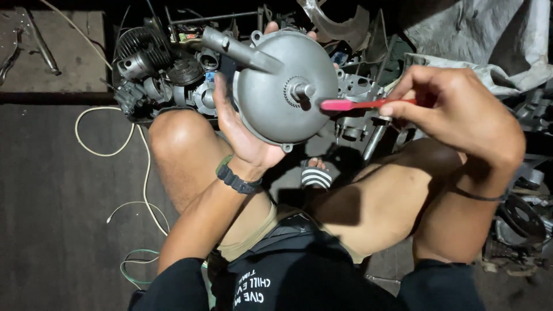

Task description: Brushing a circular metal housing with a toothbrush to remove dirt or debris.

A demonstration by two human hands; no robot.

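Note:
My left hand (239, 124) grips a round grey metal engine cover (271, 98) from behind and holds it upright in front of me. A lever arm sticks out of the cover's top left, and a small toothed shaft (300, 91) stands at its centre. My right hand (455, 112) pinches the handle of a red brush (357, 104), whose head touches the cover just beside the shaft. I sit on the floor with both bare knees raised.
A pile of engine parts, among them a finned cylinder (141, 52), lies on the floor beyond my left knee. White and green wires (124, 150) trail across the dark mat at left. More metal parts and a belt (521, 222) lie at right. Grey cloth (478, 34) is heaped at top right.

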